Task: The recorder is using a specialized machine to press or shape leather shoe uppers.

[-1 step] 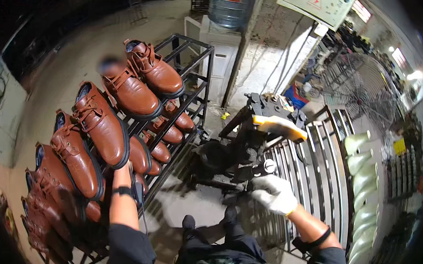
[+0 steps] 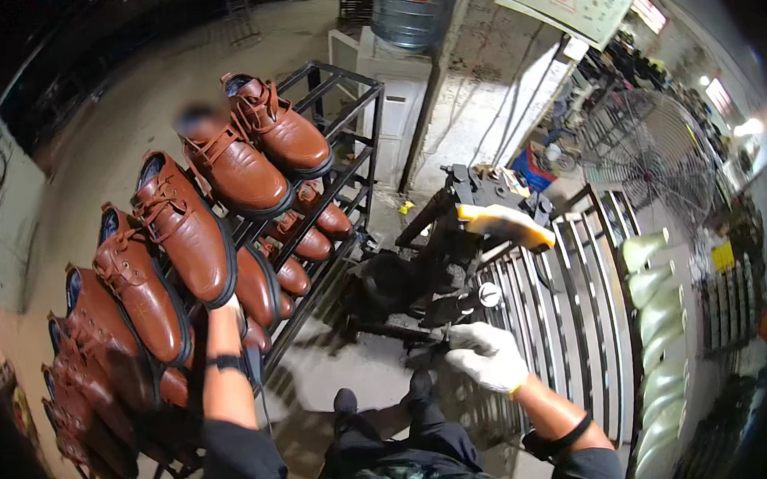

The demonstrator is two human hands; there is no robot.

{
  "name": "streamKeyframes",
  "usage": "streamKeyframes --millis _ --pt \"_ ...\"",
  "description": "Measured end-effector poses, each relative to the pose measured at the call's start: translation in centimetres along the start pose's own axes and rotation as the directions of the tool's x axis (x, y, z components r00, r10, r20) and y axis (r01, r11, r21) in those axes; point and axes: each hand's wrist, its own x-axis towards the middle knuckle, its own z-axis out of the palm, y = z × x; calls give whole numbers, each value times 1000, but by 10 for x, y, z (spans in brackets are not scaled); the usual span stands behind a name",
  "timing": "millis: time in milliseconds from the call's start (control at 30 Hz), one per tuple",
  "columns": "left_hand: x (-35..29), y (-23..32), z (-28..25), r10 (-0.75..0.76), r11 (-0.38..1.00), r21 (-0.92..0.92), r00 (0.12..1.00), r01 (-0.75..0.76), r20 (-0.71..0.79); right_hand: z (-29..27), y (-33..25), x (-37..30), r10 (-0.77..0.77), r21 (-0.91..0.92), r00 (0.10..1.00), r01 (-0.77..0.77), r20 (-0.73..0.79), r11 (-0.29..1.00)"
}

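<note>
My left arm reaches to the shoe rack at my left. My left hand (image 2: 224,314) is mostly hidden behind the toe of a brown lace-up shoe (image 2: 192,238), and its fingers do not show. Whether it holds that shoe, I cannot tell. In a white glove, my right hand (image 2: 489,356) is closed, with fingers bent, beside the end of a dark metal bar (image 2: 398,331) low on a black machine (image 2: 442,271). What its fingers hold, if anything, is hidden. A yellow-edged pad (image 2: 507,224) tops the machine's near side.
Several more brown shoes (image 2: 285,136) stand on the black metal rack (image 2: 362,100). At right is a slatted metal rack (image 2: 580,289) with pale green shoe lasts (image 2: 662,337) along it. Farther off stand a large fan (image 2: 646,149), a grey electrical box (image 2: 554,9) and a water dispenser (image 2: 393,107).
My right hand has shifted slightly left and away from the slatted rack, its fingers nearer the bar's end. My left arm stays at the shoes.
</note>
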Motion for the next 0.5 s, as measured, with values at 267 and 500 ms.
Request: streamKeyframes --millis 267,500 --pt "-276 -33 118 -229 681 -301 584 668 778 107 0 -5 294 500 826 -17 -481 866" --pt "-335 89 142 27 984 28 300 -177 954 -20 -60 -54 171 199 632 -28 -756 980"
